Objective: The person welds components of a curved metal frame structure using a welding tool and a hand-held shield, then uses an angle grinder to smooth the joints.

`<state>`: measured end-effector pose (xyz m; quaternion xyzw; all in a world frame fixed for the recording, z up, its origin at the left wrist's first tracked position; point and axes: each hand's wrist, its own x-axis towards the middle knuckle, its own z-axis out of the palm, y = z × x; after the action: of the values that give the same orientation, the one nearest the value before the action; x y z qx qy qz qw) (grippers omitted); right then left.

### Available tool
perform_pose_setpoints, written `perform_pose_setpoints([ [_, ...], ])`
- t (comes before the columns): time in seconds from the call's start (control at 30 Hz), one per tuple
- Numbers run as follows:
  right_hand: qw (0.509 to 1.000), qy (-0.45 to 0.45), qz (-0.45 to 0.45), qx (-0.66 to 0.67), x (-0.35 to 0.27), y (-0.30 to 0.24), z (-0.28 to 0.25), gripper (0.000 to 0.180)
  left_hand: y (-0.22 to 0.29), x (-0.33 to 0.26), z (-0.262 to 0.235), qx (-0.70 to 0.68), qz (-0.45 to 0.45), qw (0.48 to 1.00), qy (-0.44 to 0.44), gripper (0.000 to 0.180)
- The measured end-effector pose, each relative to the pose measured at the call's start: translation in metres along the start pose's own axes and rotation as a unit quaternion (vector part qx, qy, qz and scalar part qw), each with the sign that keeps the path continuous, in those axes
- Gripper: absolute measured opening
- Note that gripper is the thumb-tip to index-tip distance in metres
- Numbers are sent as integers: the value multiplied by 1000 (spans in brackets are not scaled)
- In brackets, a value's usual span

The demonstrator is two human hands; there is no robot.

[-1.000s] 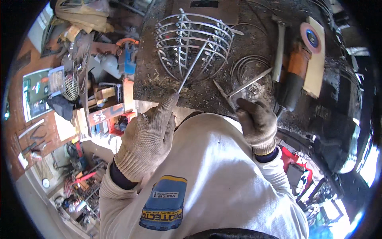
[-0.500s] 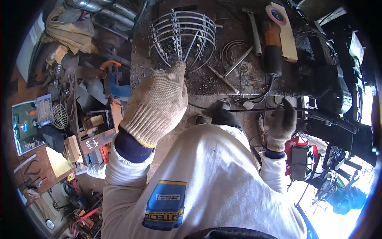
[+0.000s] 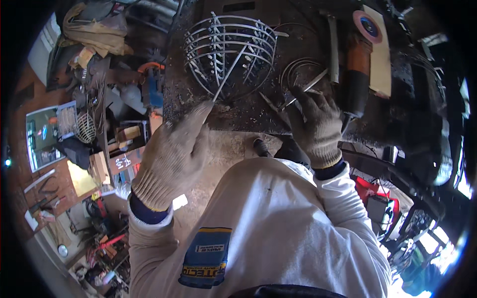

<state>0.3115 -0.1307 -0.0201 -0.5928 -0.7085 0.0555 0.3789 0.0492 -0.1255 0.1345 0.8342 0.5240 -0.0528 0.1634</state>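
Overhead, the head camera looks down on a cluttered metal workbench (image 3: 248, 111); at far left a flat rectangular sign or picture (image 3: 43, 136), blue and green with a white border, lies among scrap; a yellow sheet (image 3: 82, 178) sits just below it; on the person's pale sleeve a blue and yellow rectangular patch (image 3: 206, 258) shows. The left hand (image 3: 171, 156), in a beige knit glove, pinches the near end of a thin straight metal rod (image 3: 228, 73) between thumb and fingers; the rod slants up and away, its far end lying against a domed wire basket frame (image 3: 229, 54) of bare grey rings and ribs, standing on the bench top centre. The right hand (image 3: 315, 124), gloved alike, rests fingers spread and empty beside short metal strips (image 3: 305, 89) and wire rings (image 3: 298, 74); an orange angle grinder (image 3: 355, 74) lies just right.
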Motion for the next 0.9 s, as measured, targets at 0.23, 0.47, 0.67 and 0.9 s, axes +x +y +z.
perform_pose_setpoints([
  [0.23,992,-127,-1,-20,52,23,22,27,12,-1,2,-98,-29,994,29,37],
  [0.47,985,-170,15,38,61,35,37,34,18,10,-2,-115,-44,992,1,44],
  [0.67,964,-257,51,41,71,32,34,43,21,11,-3,-146,-104,984,-16,47],
  [0.9,965,-254,49,37,72,32,32,43,15,9,1,-156,-56,986,16,48],
])
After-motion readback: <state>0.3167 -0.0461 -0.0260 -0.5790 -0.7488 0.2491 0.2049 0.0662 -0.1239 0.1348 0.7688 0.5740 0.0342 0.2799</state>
